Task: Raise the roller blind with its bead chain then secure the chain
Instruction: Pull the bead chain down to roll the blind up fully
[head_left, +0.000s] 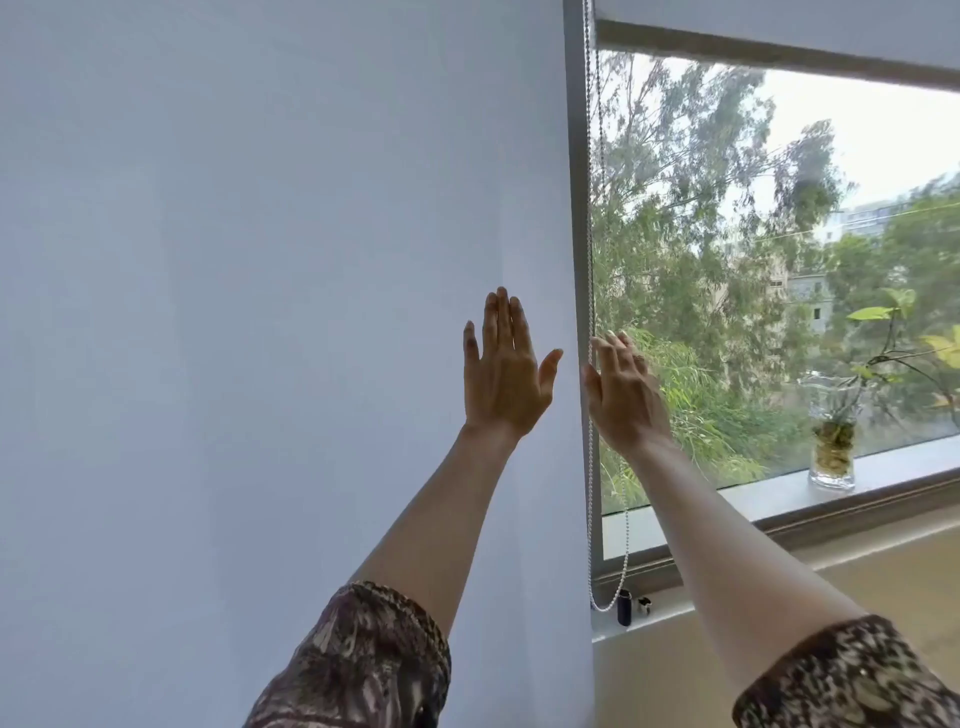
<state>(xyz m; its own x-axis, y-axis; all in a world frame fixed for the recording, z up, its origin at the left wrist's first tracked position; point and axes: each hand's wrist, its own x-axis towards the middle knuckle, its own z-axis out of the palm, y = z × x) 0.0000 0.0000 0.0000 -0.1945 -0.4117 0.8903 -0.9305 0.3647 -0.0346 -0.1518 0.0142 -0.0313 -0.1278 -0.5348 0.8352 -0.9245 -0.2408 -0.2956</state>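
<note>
The white bead chain (590, 249) hangs in a long loop down the left edge of the window frame, ending near the sill beside a small dark clip (624, 607). The roller blind (779, 39) is high up, its grey bottom bar near the top of the glass. My left hand (506, 374) is raised flat against the wall, fingers apart, holding nothing. My right hand (623, 395) is up beside the chain, fingers spread and fingertips near or touching it, with no closed grip.
A white wall (260, 312) fills the left. On the window sill (883, 470) at the right stands a glass vase with a leafy plant (832, 447). Trees and buildings show through the glass.
</note>
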